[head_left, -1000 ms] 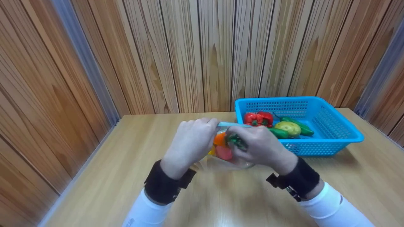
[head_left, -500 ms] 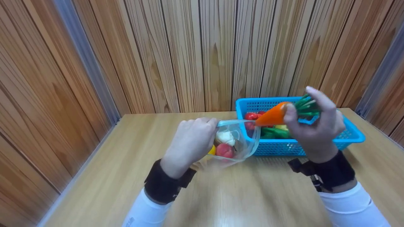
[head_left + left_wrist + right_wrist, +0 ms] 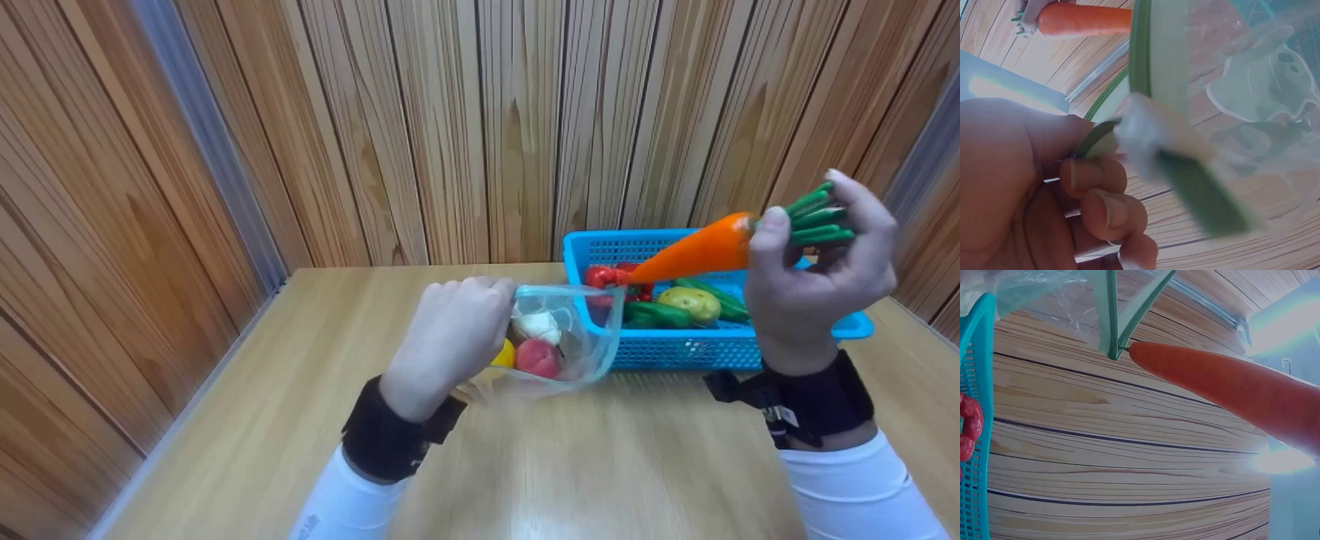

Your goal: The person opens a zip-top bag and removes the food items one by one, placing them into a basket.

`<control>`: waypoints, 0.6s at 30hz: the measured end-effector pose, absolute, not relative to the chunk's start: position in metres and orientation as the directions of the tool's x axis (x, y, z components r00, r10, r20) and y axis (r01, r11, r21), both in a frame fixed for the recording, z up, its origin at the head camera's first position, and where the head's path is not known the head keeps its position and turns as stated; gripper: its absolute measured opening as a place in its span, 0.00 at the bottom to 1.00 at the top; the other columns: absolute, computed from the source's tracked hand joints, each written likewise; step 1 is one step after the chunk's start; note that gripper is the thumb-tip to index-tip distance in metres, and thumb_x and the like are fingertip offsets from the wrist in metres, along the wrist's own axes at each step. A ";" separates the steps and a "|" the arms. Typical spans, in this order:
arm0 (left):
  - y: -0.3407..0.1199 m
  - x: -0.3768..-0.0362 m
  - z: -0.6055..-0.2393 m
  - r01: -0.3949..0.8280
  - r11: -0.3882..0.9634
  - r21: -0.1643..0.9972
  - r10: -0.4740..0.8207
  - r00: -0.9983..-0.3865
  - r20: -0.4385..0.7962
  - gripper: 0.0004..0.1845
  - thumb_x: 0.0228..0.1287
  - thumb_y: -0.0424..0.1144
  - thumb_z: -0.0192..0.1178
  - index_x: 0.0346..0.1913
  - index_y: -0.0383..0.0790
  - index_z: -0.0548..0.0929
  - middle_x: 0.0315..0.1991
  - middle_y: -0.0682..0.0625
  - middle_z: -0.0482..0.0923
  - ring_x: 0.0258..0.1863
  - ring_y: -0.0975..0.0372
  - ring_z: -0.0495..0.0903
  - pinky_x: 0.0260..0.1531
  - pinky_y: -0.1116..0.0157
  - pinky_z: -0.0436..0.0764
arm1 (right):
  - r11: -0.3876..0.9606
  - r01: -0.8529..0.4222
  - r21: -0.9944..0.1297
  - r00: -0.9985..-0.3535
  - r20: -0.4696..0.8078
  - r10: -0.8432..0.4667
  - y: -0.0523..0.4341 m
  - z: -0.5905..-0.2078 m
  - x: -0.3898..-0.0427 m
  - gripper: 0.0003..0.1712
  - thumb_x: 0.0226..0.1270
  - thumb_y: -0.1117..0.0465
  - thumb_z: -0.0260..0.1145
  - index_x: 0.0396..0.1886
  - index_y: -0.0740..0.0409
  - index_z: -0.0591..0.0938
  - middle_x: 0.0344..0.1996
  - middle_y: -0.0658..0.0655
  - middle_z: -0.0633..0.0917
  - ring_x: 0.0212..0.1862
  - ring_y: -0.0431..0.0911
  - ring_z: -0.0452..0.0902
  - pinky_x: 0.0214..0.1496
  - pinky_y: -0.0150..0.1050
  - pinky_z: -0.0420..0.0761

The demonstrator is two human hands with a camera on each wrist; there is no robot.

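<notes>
My left hand [image 3: 454, 337] grips the rim of a clear zip bag [image 3: 611, 351], keeping its mouth spread. Inside the bag lie a white garlic bulb [image 3: 538, 327], a pink-red round fruit [image 3: 538, 358] and a yellow item [image 3: 505, 355], partly covered by the hand. My right hand [image 3: 814, 289] holds an orange carrot [image 3: 697, 246] at its green stalks, raised at the right. The carrot slants down leftward, and its tip is at the bag's rim; in the right wrist view the tip of the carrot [image 3: 1213, 382] appears to touch the bag's green-edged corner [image 3: 1113, 343].
A blue plastic basket [image 3: 675, 349] stands behind and right of the bag. It contains red peppers [image 3: 604, 277], green vegetables [image 3: 660, 315] and a yellow-green potato-like item [image 3: 690, 304]. Wood-panelled walls [image 3: 420, 135] bound the wooden table [image 3: 337, 315] at the back and sides.
My right hand has drawn the carrot out of the bag, up and to the right. The garlic has come into sight. My left hand has stayed in place on the bag.
</notes>
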State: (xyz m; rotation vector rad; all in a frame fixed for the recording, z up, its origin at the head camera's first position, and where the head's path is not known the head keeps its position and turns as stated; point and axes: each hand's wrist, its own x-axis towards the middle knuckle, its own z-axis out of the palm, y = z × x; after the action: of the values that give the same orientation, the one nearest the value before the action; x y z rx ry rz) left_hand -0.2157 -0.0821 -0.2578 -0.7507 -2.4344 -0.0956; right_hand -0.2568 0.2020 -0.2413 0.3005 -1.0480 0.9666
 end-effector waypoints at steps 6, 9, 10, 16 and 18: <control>-0.082 -0.215 -0.258 0.532 0.838 -0.123 0.502 -0.663 0.556 0.06 0.70 0.34 0.58 0.37 0.39 0.84 0.24 0.50 0.79 0.18 0.61 0.73 0.18 0.70 0.65 | 0.609 -0.758 -0.232 0.126 0.865 0.486 0.208 -0.244 -0.267 0.23 0.48 0.54 0.67 0.42 0.64 0.81 0.24 0.49 0.79 0.22 0.29 0.64 0.29 0.18 0.63; -0.082 -0.215 -0.258 0.533 0.837 -0.120 0.504 -0.667 0.549 0.06 0.70 0.35 0.58 0.38 0.39 0.84 0.25 0.50 0.81 0.19 0.61 0.74 0.18 0.70 0.66 | 0.663 -0.709 -0.238 0.068 0.914 0.400 0.206 -0.252 -0.278 0.21 0.55 0.55 0.68 0.45 0.62 0.82 0.28 0.58 0.82 0.23 0.39 0.68 0.32 0.17 0.64; -0.082 -0.214 -0.258 0.534 0.837 -0.118 0.503 -0.669 0.547 0.06 0.70 0.35 0.58 0.38 0.39 0.84 0.25 0.50 0.81 0.19 0.61 0.74 0.18 0.70 0.66 | 0.682 -0.692 -0.238 0.038 0.931 0.363 0.207 -0.256 -0.283 0.20 0.57 0.56 0.69 0.47 0.62 0.82 0.29 0.61 0.82 0.23 0.43 0.69 0.33 0.18 0.64; -0.081 -0.214 -0.258 0.538 0.835 -0.115 0.506 -0.671 0.542 0.07 0.70 0.36 0.58 0.42 0.39 0.86 0.28 0.50 0.83 0.20 0.61 0.76 0.19 0.70 0.69 | 0.844 -0.488 -0.222 -0.219 0.967 0.127 0.223 -0.287 -0.316 0.17 0.65 0.57 0.70 0.48 0.64 0.81 0.33 0.68 0.81 0.29 0.58 0.78 0.33 0.35 0.76; -0.081 -0.214 -0.258 0.537 0.835 -0.121 0.509 -0.669 0.542 0.07 0.70 0.36 0.59 0.43 0.39 0.86 0.28 0.50 0.83 0.20 0.61 0.76 0.19 0.70 0.69 | 0.882 -0.415 -0.223 -0.329 0.941 0.083 0.229 -0.296 -0.323 0.15 0.66 0.58 0.69 0.44 0.66 0.81 0.35 0.68 0.82 0.31 0.61 0.81 0.32 0.47 0.81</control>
State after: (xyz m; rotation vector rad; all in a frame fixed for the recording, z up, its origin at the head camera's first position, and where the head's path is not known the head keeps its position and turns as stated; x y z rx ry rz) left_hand -0.2141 -0.0806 -0.2580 -0.7645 -2.4367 -0.0652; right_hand -0.3232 0.2288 -0.2965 0.2484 -1.8443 0.5130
